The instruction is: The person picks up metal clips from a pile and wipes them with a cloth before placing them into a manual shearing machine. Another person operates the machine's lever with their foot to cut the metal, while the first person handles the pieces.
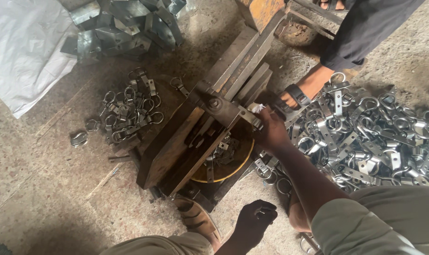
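Small metal-stamping workshop, work done at floor level. Bare concrete floor, stained and gritty with filings. Heavy hand press of rusted steel bars and plates sits directly on the ground, a round yellow-rimmed tray under it catching punched pieces. 2 heaps of identical bright metal clamps: a large pile on one side, a smaller pile on the other. Stack of folded sheet-metal blanks at the back, beside a white plastic sack. Workers in open sandals.
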